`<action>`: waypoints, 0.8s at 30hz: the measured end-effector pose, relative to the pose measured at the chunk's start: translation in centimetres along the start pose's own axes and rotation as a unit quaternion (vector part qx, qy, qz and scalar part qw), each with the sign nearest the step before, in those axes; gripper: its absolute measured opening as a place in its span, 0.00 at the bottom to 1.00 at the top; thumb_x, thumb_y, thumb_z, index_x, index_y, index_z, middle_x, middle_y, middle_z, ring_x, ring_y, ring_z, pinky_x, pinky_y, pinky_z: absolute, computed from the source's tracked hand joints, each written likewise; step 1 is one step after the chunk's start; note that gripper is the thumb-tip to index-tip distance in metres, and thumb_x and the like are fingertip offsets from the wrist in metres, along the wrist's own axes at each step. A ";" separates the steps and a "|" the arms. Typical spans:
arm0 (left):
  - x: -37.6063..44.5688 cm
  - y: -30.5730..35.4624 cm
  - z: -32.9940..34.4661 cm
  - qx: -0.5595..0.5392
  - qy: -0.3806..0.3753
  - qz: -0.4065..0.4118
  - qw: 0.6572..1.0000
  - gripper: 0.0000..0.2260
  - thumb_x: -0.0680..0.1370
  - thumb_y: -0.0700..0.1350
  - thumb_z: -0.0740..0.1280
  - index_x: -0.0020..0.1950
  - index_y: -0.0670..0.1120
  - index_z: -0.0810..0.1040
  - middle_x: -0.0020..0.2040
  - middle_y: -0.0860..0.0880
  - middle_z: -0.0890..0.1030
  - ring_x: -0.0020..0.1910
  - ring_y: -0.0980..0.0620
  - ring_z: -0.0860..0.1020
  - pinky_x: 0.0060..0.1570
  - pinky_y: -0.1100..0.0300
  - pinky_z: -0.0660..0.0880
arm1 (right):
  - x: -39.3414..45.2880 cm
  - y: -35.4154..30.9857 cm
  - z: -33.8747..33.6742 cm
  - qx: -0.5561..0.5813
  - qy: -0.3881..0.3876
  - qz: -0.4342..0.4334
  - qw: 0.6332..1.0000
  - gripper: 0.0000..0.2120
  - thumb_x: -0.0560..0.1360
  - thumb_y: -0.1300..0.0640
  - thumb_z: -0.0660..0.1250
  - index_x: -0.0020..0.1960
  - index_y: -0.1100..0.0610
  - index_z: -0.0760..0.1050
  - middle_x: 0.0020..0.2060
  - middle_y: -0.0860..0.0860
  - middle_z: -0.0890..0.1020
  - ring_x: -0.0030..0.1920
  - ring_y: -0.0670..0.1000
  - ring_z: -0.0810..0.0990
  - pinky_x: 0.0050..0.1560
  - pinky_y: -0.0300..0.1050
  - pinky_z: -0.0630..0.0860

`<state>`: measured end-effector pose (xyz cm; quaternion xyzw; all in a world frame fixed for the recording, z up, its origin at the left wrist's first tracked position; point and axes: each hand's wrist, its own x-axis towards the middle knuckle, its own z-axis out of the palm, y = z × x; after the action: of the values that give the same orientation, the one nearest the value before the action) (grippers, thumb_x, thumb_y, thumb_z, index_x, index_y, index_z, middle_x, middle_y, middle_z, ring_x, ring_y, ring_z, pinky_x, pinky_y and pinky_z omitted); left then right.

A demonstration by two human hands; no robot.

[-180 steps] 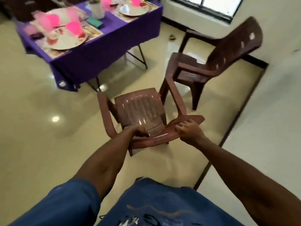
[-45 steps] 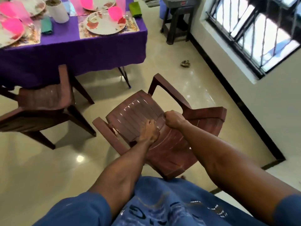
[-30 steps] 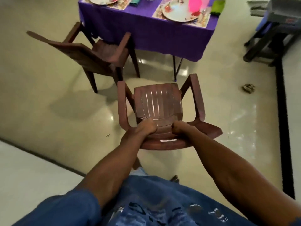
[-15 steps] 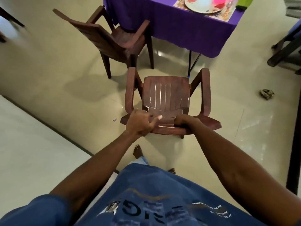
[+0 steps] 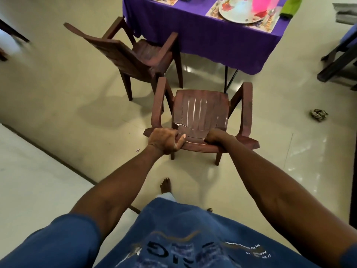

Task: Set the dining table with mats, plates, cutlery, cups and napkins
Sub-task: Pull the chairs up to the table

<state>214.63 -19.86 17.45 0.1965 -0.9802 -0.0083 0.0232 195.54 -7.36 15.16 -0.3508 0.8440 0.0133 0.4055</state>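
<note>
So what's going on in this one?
A person grips the top of a brown plastic chair's backrest with the left hand and the right hand, facing it toward the purple-clothed table. A second chair stands by the table, where a plate and a pink cup are laid.

blue short-sleeved t-shirt (image 5: 193,238) with faded dark lettering, pale trouser hem (image 5: 166,195), bare foot (image 5: 165,185).
</note>
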 end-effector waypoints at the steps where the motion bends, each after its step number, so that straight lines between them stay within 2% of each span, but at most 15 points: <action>1: 1.3 -1.0 -0.2 0.005 -0.002 0.003 1.000 0.27 0.77 0.62 0.48 0.39 0.48 0.81 0.36 0.46 0.82 0.34 0.45 0.79 0.32 0.59 0.68 | 0.2 -0.4 -0.9 0.019 0.031 0.010 0.999 0.16 0.80 0.52 0.62 0.59 0.63 0.76 0.57 0.59 0.79 0.51 0.56 0.76 0.54 0.50 0.73; 4: 4.9 -4.2 -0.5 0.008 -0.004 0.013 1.000 0.24 0.78 0.59 0.51 0.41 0.47 0.81 0.38 0.45 0.82 0.35 0.45 0.78 0.35 0.58 0.64 | 0.1 -1.7 -3.1 0.042 0.163 0.047 0.985 0.17 0.79 0.48 0.61 0.56 0.61 0.78 0.53 0.58 0.81 0.52 0.58 0.80 0.53 0.52 0.76; 7: 8.3 -7.7 -0.5 0.003 0.002 0.009 1.000 0.21 0.78 0.58 0.55 0.41 0.47 0.81 0.39 0.44 0.83 0.38 0.42 0.80 0.37 0.56 0.70 | 0.0 -3.0 -4.1 0.040 0.310 0.092 0.945 0.17 0.81 0.49 0.58 0.47 0.60 0.79 0.43 0.55 0.82 0.46 0.58 0.81 0.45 0.49 0.75; 9: 10.7 -9.8 -0.5 -0.002 0.002 0.011 1.000 0.21 0.76 0.58 0.53 0.40 0.47 0.81 0.40 0.44 0.83 0.40 0.41 0.80 0.38 0.55 0.72 | 0.7 -4.5 -4.6 0.068 0.364 0.125 0.920 0.21 0.82 0.48 0.55 0.42 0.60 0.78 0.37 0.55 0.79 0.40 0.57 0.79 0.40 0.47 0.73; 12: 13.8 -12.6 -0.6 -0.014 -0.005 0.025 1.000 0.20 0.77 0.57 0.55 0.41 0.46 0.81 0.41 0.44 0.83 0.42 0.40 0.81 0.40 0.55 0.72 | 2.3 -7.0 -5.5 0.102 0.397 0.141 0.901 0.23 0.82 0.47 0.53 0.39 0.60 0.77 0.34 0.54 0.77 0.36 0.57 0.77 0.38 0.47 0.72; 16: 17.5 -17.1 -0.7 -0.030 -0.004 0.045 0.999 0.23 0.75 0.57 0.51 0.39 0.46 0.81 0.39 0.45 0.83 0.39 0.43 0.81 0.39 0.55 0.72 | 6.0 -9.9 -7.3 0.092 0.407 0.151 0.896 0.21 0.81 0.49 0.52 0.37 0.58 0.74 0.30 0.51 0.75 0.33 0.54 0.78 0.32 0.44 0.68; 18: 19.1 -19.1 -0.7 -0.036 -0.002 0.050 0.998 0.23 0.76 0.55 0.50 0.38 0.46 0.81 0.39 0.46 0.83 0.39 0.44 0.80 0.43 0.55 0.72 | 7.4 -11.3 -7.8 0.060 0.397 0.164 0.901 0.20 0.81 0.52 0.52 0.38 0.58 0.76 0.28 0.49 0.71 0.28 0.51 0.72 0.27 0.41 0.62; 19: 19.7 -19.7 -0.7 -0.033 -0.001 0.052 0.998 0.23 0.76 0.55 0.50 0.38 0.46 0.81 0.40 0.46 0.84 0.40 0.44 0.80 0.46 0.54 0.71 | 7.7 -12.0 -8.0 0.052 0.386 0.173 0.905 0.19 0.81 0.54 0.52 0.39 0.57 0.76 0.28 0.49 0.71 0.29 0.51 0.72 0.27 0.41 0.62; 22: 21.3 -21.1 -0.4 -0.015 -0.003 0.065 0.998 0.23 0.77 0.53 0.50 0.39 0.47 0.82 0.41 0.46 0.84 0.42 0.46 0.80 0.51 0.52 0.68 | 9.1 -13.0 -8.6 0.077 0.390 0.187 0.898 0.18 0.80 0.54 0.53 0.37 0.57 0.75 0.31 0.51 0.76 0.34 0.55 0.79 0.32 0.44 0.69; 24: 22.5 -21.9 -0.2 -0.008 -0.007 0.075 0.997 0.23 0.77 0.53 0.49 0.40 0.47 0.82 0.41 0.46 0.84 0.43 0.46 0.80 0.55 0.51 0.67 | 9.9 -13.3 -9.2 0.115 0.403 0.205 0.885 0.19 0.79 0.51 0.52 0.33 0.54 0.71 0.30 0.49 0.75 0.34 0.54 0.79 0.33 0.45 0.69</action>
<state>202.31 -48.75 18.03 0.1221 -0.9922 -0.0163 0.0182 193.17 -25.96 17.97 -0.0961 0.9834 -0.1436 0.0563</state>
